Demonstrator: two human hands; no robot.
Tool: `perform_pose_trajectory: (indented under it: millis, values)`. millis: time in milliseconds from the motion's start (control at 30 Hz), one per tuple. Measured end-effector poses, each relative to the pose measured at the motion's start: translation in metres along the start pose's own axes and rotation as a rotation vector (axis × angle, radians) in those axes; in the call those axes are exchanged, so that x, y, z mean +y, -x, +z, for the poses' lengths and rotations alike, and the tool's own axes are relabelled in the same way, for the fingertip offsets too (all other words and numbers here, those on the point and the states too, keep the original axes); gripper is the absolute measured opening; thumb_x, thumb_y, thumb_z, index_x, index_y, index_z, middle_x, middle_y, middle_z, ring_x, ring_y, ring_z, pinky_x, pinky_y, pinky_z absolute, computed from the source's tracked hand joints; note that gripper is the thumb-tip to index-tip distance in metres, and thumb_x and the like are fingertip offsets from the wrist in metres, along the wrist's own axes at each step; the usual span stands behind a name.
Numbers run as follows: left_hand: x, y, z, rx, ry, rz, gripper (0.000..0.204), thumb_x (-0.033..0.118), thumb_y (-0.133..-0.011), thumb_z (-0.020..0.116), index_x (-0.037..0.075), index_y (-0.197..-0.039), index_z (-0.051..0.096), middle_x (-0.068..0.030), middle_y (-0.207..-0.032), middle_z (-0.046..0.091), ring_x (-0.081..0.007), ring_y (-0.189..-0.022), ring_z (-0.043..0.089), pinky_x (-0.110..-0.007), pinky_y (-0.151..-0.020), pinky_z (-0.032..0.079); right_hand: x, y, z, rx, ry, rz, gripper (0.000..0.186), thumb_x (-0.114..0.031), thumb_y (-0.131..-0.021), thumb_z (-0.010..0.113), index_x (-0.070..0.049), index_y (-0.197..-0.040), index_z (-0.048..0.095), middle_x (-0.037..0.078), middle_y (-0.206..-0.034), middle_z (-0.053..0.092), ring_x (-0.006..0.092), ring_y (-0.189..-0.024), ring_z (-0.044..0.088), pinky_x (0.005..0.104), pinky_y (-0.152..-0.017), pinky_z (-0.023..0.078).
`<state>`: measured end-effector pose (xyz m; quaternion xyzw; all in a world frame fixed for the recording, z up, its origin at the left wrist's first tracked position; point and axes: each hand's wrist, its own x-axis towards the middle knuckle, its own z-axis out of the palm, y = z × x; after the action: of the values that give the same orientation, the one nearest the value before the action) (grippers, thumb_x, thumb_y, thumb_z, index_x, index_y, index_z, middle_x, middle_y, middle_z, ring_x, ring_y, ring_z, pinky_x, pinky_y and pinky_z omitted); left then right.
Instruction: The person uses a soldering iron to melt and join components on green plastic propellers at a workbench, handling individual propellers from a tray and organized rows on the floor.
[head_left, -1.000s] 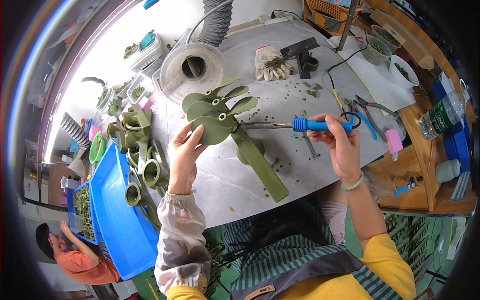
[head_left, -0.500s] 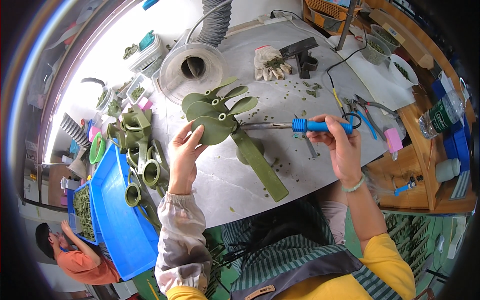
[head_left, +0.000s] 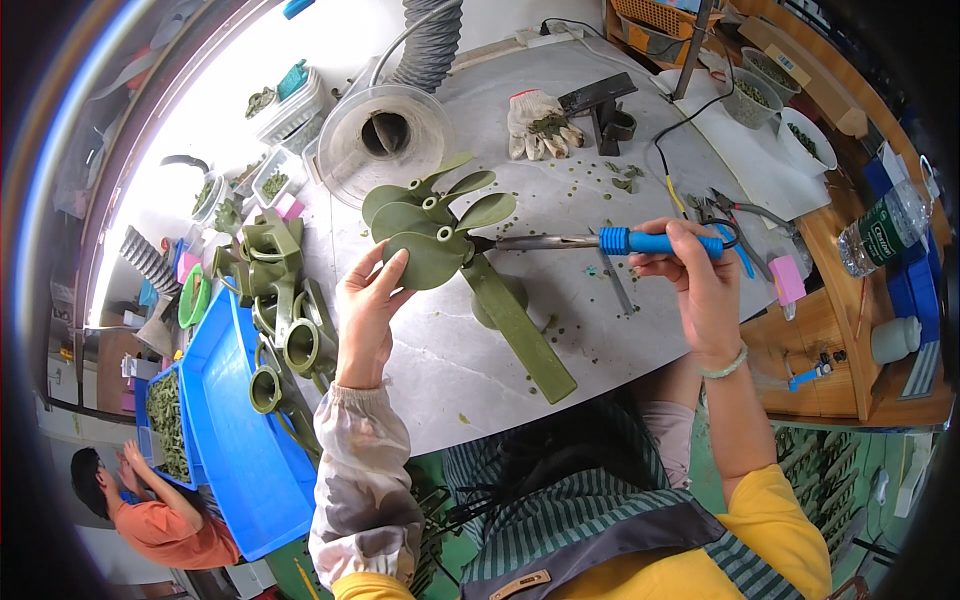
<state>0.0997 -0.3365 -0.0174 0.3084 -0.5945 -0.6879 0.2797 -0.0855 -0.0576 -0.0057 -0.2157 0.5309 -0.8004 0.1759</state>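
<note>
My left hand [head_left: 366, 325] pinches a blade of an olive-green plastic propeller [head_left: 424, 262] between thumb and fingers. It is the nearest of several small propellers in a row, joined to a flat green bar [head_left: 525, 335] that slants toward the table's front edge. In my right hand [head_left: 706, 300] is a soldering iron [head_left: 668, 243] with a blue handle, its metal shaft pointing left. The dark tip is close beside the near propeller's hub; whether it touches cannot be made out. A round green piece under the bar is partly hidden.
Green scraps lie scattered over the grey table [head_left: 440, 400]. A fume funnel [head_left: 345, 150] stands behind the propellers, a glove [head_left: 540, 125] and pliers [head_left: 760, 212] farther back. Green moulded parts [head_left: 275, 265] and a blue tray [head_left: 235, 420] are at left. Another person [head_left: 165, 520] sits beyond.
My right hand has shifted the soldering iron a little to the right, so its tip has drawn back slightly. My left hand and the propellers have stayed in place.
</note>
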Motion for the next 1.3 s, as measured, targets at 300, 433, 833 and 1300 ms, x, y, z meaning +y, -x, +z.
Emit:
perform_pose_trajectory:
  millis: [300, 433, 833, 1300]
  values:
    - [0.005, -0.002, 0.0, -0.009, -0.042, -0.019, 0.039, 0.016, -0.087, 0.069, 0.001, -0.122, 0.058, -0.008, -0.101, 0.068, -0.0127, -0.086, 0.065, -0.025, -0.073, 0.053, -0.025, 0.002, -0.016, 0.019, 0.053, -0.033, 0.026, -0.018, -0.094, 0.054, 0.006, -0.097, 0.065, 0.013, -0.09, 0.067, 0.0185, -0.073, 0.068, 0.0292, -0.068, 0.057]
    - [0.004, -0.005, -0.001, -0.012, -0.056, -0.029, 0.039, 0.016, -0.087, 0.069, 0.002, -0.122, 0.058, -0.0078, -0.1, 0.068, -0.0127, -0.086, 0.065, -0.026, -0.073, 0.054, -0.038, 0.003, -0.014, 0.017, 0.094, -0.032, 0.027, -0.018, -0.094, 0.054, 0.006, -0.096, 0.065, 0.013, -0.09, 0.067, 0.0185, -0.073, 0.068, 0.0293, -0.068, 0.057]
    - [0.021, 0.013, -0.009, -0.057, -0.03, -0.056, 0.039, 0.025, -0.092, 0.062, 0.005, -0.125, 0.054, -0.0078, -0.103, 0.066, -0.0138, -0.087, 0.065, -0.027, -0.076, 0.054, -0.063, -0.018, 0.026, -0.111, 0.234, -0.055, 0.029, -0.021, -0.092, 0.06, 0.007, -0.096, 0.066, 0.012, -0.086, 0.068, 0.018, -0.07, 0.069, 0.0282, -0.066, 0.058]
    - [-0.008, 0.123, -0.024, 0.0, -0.387, 0.151, 0.015, 0.009, -0.093, 0.058, 0.0, -0.105, 0.062, -0.0033, -0.081, 0.062, -0.0071, -0.069, 0.057, -0.021, -0.059, 0.049, -0.073, -0.019, 0.03, -0.105, 0.304, -0.069, 0.03, -0.025, -0.091, 0.062, 0.005, -0.092, 0.066, 0.012, -0.083, 0.068, 0.018, -0.066, 0.069, 0.0269, -0.062, 0.058]
